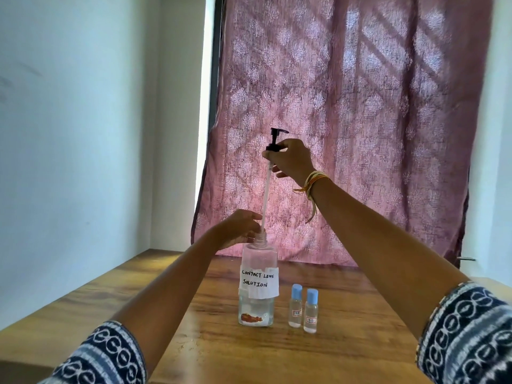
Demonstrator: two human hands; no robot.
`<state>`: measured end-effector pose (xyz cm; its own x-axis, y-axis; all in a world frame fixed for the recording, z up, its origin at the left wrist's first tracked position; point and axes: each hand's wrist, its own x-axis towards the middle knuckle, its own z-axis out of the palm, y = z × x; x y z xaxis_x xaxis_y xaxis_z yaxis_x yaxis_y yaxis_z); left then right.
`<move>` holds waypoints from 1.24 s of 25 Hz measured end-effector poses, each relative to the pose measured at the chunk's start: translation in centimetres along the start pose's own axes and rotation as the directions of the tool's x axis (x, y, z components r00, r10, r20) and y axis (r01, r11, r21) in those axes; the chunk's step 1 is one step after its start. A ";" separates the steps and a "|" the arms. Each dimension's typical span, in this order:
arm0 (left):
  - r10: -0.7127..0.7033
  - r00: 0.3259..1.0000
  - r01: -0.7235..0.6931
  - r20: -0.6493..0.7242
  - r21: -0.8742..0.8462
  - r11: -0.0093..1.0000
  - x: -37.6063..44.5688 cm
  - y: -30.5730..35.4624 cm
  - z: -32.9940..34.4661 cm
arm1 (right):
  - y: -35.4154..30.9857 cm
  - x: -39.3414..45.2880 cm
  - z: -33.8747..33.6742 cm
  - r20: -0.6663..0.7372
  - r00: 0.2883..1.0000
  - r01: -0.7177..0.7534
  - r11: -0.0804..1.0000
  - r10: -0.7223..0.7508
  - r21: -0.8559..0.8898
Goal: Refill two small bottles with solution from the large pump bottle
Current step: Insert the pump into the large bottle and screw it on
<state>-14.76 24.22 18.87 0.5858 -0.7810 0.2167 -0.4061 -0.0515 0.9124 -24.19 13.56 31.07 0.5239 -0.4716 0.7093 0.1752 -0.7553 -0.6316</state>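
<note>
A large clear bottle (257, 286) with a handwritten "Contact Lens Solution" label stands upright on the wooden table (346, 353). My left hand (238, 228) grips its neck. My right hand (291, 160) holds the black pump head (275, 139) high above the bottle, with its long white tube (265, 198) mostly pulled out and its lower end still in the neck. Two small clear bottles with blue caps stand upright right of the large one: one (296, 306) nearer it, the other (310, 311) beside that. Both caps are on.
A patterned pink curtain (360, 120) hangs behind the table's far edge. A pale wall (77, 134) runs along the table's left side.
</note>
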 end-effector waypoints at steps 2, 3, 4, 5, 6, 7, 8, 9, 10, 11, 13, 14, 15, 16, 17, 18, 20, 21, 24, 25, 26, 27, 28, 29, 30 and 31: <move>0.038 0.999 -0.038 0.005 0.102 0.994 -0.1 -0.6 -0.1 | 0.5 -0.2 0.2 0.002 1.000 -0.027 1.000 0.027 0.006; 0.061 0.998 -0.060 0.001 0.144 0.988 -0.1 -1.0 -0.1 | 0.7 -0.3 0.4 0.012 0.999 -0.044 0.999 0.044 0.005; 0.084 0.996 -0.081 -0.014 0.171 0.982 -0.1 -1.4 0.0 | 1.0 -0.6 0.5 0.030 0.998 -0.061 0.998 0.061 0.006; 0.109 0.993 -0.100 -0.035 0.184 0.978 0.0 -1.7 0.1 | 1.3 -0.9 0.7 0.054 0.995 -0.079 0.997 0.078 0.011; 0.132 0.989 -0.118 -0.059 0.189 0.975 0.1 -2.0 0.2 | 1.7 -1.5 1.0 0.081 0.993 -0.093 0.995 0.091 0.021; 0.151 0.985 -0.133 -0.084 0.191 0.973 0.2 -2.1 0.3 | 2.2 -2.1 1.3 0.102 0.990 -0.104 0.994 0.100 0.032; 0.168 0.980 -0.147 -0.105 0.187 0.971 0.2 -2.3 0.4 | 2.7 -2.8 1.6 0.115 0.988 -0.110 0.993 0.105 0.043; 0.181 0.975 -0.158 -0.126 0.176 0.972 0.2 -2.5 0.6 | 3.2 -3.5 2.0 0.123 0.986 -0.117 0.992 0.110 0.050; 0.188 0.971 -0.164 -0.146 0.160 0.973 0.3 -2.7 0.8 | 3.8 -4.2 2.4 0.128 0.985 -0.125 0.991 0.117 0.054; 0.191 0.967 -0.167 -0.167 0.148 0.975 0.3 -2.9 1.0 | 4.3 -4.9 2.8 0.132 0.984 -0.131 0.990 0.123 0.051; 0.200 0.957 -0.172 -0.211 0.145 0.974 0.4 -3.5 1.4 | 5.4 -6.1 3.5 0.136 0.984 -0.123 0.992 0.119 0.022; 0.207 0.950 -0.177 -0.233 0.141 0.974 0.5 -4.0 1.6 | 5.9 -6.7 3.8 0.132 0.985 -0.114 0.993 0.112 0.008; 0.211 0.944 -0.182 -0.255 0.132 0.974 0.6 -4.5 1.7 | 6.5 -7.1 4.1 0.128 0.986 -0.106 0.994 0.106 0.000; 0.211 0.939 -0.186 -0.270 0.115 0.976 0.6 -5.1 1.7 | 7.0 -7.7 4.4 0.125 0.987 -0.102 0.995 0.101 -0.001; 0.210 0.937 -0.193 -0.280 0.088 0.977 0.7 -5.6 1.8 | 7.4 -8.2 4.6 0.125 0.987 -0.099 0.995 0.097 0.007; 0.212 0.935 -0.204 -0.285 0.058 0.977 0.6 -6.1 1.9 | 7.8 -8.7 4.9 0.127 0.987 -0.100 0.995 0.096 0.024; 0.213 0.937 -0.221 -0.277 0.004 0.975 0.4 -7.0 2.1 | 8.6 -9.5 5.5 0.114 0.989 -0.104 0.993 0.096 0.059; 0.205 0.942 -0.221 -0.267 -0.028 0.975 0.4 -7.4 2.2 | 9.0 -9.8 5.7 0.097 0.991 -0.097 0.993 0.090 0.068; 0.191 0.950 -0.217 -0.248 -0.078 0.973 0.0 -8.5 2.5 | 9.9 -10.2 6.0 0.054 0.994 -0.094 0.993 0.091 0.067; 0.202 0.947 -0.228 -0.251 -0.080 0.970 -0.2 -8.7 2.6 | 10.1 -10.4 6.1 0.052 0.994 -0.102 0.992 0.099 0.069; 0.216 0.944 -0.246 -0.249 -0.093 0.965 -0.4 -8.8 2.7 | 10.3 -10.6 6.3 0.052 0.993 -0.112 0.991 0.108 0.078; 0.227 0.943 -0.262 -0.242 -0.126 0.957 -0.5 -8.9 2.8 | 10.6 -10.8 6.5 0.049 0.992 -0.121 0.989 0.118 0.085; 0.235 0.943 -0.276 -0.235 -0.163 0.947 -0.6 -9.2 2.8 | 11.0 -11.0 6.7 0.037 0.992 -0.122 0.989 0.119 0.082; 0.242 0.940 -0.290 -0.239 -0.195 0.937 -0.5 -9.4 2.9 | 11.3 -11.3 6.9 0.020 0.993 -0.116 0.991 0.115 0.067; 0.249 0.935 -0.304 -0.252 -0.212 0.929 -0.5 -9.7 3.0 | 11.7 -11.5 7.1 0.007 0.994 -0.112 0.993 0.111 0.047; 0.255 0.931 -0.316 -0.261 -0.227 0.921 -0.5 -9.9 3.2 | 12.0 -11.5 7.2 0.002 0.993 -0.114 0.993 0.114 0.029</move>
<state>-13.29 23.18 8.64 0.6249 -0.5777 0.5252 -0.3998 0.3410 0.8508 -22.12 13.18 13.07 0.5426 -0.5537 0.6317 0.1378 -0.6831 -0.7172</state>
